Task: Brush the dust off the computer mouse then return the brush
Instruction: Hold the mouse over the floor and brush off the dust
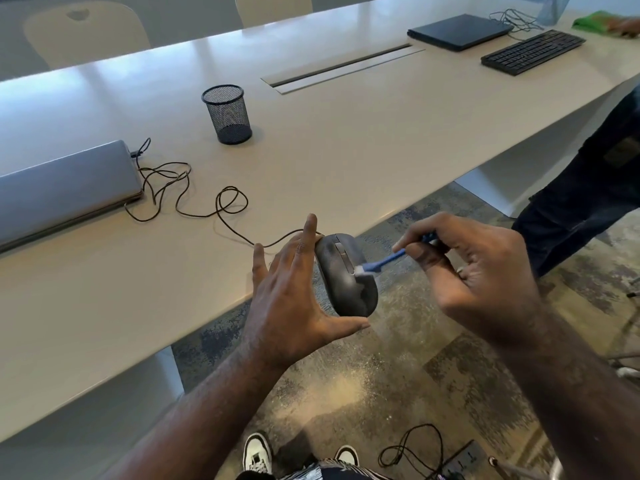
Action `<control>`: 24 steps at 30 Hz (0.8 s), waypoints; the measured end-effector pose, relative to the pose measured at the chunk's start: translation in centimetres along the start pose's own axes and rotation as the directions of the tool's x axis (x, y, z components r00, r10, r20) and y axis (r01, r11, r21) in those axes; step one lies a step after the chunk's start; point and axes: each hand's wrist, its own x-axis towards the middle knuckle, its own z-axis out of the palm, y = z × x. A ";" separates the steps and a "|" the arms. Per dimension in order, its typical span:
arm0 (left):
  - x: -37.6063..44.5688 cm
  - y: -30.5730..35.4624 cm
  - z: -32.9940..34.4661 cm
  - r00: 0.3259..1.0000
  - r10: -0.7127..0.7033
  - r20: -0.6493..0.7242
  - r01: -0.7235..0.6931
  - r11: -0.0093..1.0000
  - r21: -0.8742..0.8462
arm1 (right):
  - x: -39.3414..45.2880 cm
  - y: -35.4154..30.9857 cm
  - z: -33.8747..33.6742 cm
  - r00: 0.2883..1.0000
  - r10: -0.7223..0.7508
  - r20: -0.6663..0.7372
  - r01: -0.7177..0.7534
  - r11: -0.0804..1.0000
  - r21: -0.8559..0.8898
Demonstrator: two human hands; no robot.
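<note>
The brushing step is in hand. The left hand (294, 292) holds the mouse (346, 275) up just past the near edge of the table (346, 150), its thumb under the mouse's near end and its fingers straight along the far side. The right hand (478, 271) pinches the blue brush (384, 261), whose white bristles touch the mouse's top, just beside the wheel. The mouse's cord (194, 192) trails back over the table. Next, probably more strokes, then carrying the brush to the mesh cup (228, 114), well beyond the mouse, likely its home.
</note>
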 end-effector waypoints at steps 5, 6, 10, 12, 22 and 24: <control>0.2 -0.2 -0.1 0.999 -0.041 -0.025 0.040 0.998 -0.040 | -0.9 0.4 0.7 0.999 -0.036 0.017 0.036 0.999 0.035; 0.3 -0.3 -0.1 0.998 -0.054 -0.031 0.053 0.998 -0.045 | -1.2 0.5 0.7 0.998 -0.053 0.031 0.052 0.998 0.048; 0.2 -0.7 -0.1 0.995 -0.089 -0.037 0.087 0.994 -0.064 | -2.1 0.8 0.1 0.997 -0.065 0.040 0.061 0.994 0.096; 0.2 -0.8 0.0 0.995 -0.090 -0.041 0.087 0.994 -0.064 | -2.2 0.9 -0.1 0.999 -0.037 0.006 0.036 0.994 0.107; 0.3 -0.2 0.2 0.997 -0.060 -0.051 0.057 0.997 -0.057 | -2.4 0.3 0.8 0.994 0.097 -0.056 -0.093 0.993 0.067; 0.3 -0.4 0.0 0.996 -0.066 -0.052 0.063 0.996 -0.057 | -2.5 0.7 0.6 0.983 0.157 -0.097 -0.154 0.987 0.040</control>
